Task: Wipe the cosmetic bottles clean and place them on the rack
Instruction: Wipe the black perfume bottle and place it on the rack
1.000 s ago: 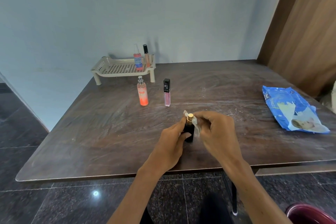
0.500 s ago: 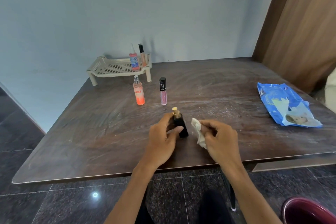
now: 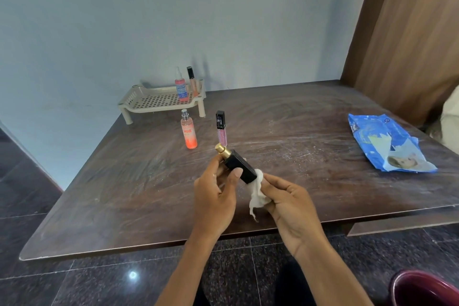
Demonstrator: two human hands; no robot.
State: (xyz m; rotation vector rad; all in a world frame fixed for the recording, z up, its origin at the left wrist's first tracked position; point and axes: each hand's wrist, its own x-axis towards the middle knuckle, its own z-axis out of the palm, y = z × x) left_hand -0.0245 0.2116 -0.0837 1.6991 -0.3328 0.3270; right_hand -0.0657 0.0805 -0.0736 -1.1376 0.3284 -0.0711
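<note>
Here, a dark brown table (image 3: 124, 194) with a smeared, streaky top is filling the middle of the scene, meeting a pale blue wall at the far side. A crinkled blue wipes packet (image 3: 387, 143) is lying flat near the right edge, well apart from everything else. At the far left a beige plastic rack (image 3: 129, 100) on short legs, its deck pierced by a grid of holes, is carrying two upright things at its right end: a clear spray bottle (image 3: 181, 87) with pink liquid and a blue label, and just beside it a slim tube (image 3: 192, 82) with a black cap. Nearer than the rack, an orange spray bottle (image 3: 189, 131) and a pink gloss tube (image 3: 220, 129) with a square black cap are standing on the table, close but apart. Above the near edge, the left hand (image 3: 216, 196) is gripping a rectangular black bottle (image 3: 238, 165), thumb and fingers curled round it, tilting its gold cap toward the far left, where it is hiding the gloss tube's base. The right hand (image 3: 290, 204) is pinching a crumpled white wipe (image 3: 258, 194) against the bottle's lower end.
</note>
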